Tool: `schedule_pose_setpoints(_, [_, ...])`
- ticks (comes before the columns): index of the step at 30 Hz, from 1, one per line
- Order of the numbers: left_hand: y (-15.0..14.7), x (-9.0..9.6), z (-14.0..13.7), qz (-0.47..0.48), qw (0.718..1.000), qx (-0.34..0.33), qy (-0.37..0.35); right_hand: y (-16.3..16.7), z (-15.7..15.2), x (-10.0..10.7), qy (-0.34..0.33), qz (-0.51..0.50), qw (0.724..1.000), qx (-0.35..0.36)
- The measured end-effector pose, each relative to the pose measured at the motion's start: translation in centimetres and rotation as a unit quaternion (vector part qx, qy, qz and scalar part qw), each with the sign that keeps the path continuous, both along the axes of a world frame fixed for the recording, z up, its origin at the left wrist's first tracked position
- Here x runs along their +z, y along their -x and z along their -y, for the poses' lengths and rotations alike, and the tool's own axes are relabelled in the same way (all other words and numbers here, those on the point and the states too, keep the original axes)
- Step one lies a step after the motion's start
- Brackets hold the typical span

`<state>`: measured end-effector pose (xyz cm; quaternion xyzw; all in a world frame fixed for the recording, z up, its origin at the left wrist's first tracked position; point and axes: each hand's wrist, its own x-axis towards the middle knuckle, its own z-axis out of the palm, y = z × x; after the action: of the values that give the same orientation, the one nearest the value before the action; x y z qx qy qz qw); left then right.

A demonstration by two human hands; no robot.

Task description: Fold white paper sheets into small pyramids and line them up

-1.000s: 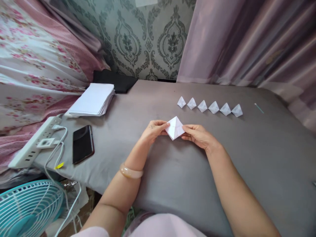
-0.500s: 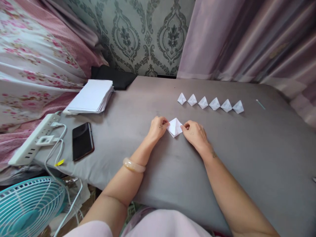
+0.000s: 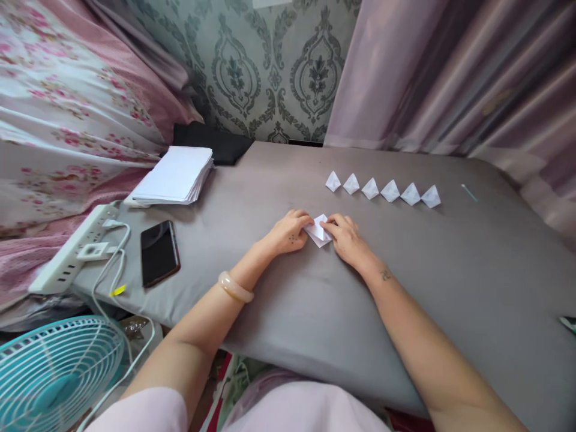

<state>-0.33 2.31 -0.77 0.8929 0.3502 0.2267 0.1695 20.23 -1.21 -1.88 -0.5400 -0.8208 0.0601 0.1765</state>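
A small white folded paper (image 3: 320, 236) lies on the grey cloth surface between my hands. My left hand (image 3: 292, 231) pinches its left corner, fingers closed. From the right, my right hand (image 3: 345, 236) grips the paper's upper right side, thumb and fingertips pressing on a fold. Part of the top layer hides under these fingertips. Beyond my hands, several folded white paper pieces (image 3: 390, 191) of diamond shape stand in a slanting row.
A stack of white paper (image 3: 173, 174) lies at the back left by a black folder-like item (image 3: 216, 143). Nearer are a phone (image 3: 159, 254), a power strip (image 3: 74, 249) with cables, and a teal fan (image 3: 58, 375) beside the edge. A thin stick (image 3: 469, 192) lies at right.
My right hand has moved from the paper's right corner up onto its face, and the upper flap is now bent. My left hand still holds the left corner. The view has shifted slightly.
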Motion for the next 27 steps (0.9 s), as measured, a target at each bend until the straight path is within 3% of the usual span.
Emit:
schedule_pose_setpoints(5, [0.0,0.2,0.7,0.042,0.995,-0.059,-0.067,-0.5,-0.4,0.0,0.006,-0.03,0.999,0.032])
schedule_pose_setpoints(13, [-0.6,0.1,1.6,-0.053,0.985,-0.105,-0.124,-1.0,-0.5,-0.9,-0.009,-0.043,0.998,0.04])
schedule_pose_setpoints(27, [-0.4,0.1,1.6,-0.069,0.991,-0.089,-0.071,-0.8,0.1,-0.7,-0.002,-0.101,0.995,0.017])
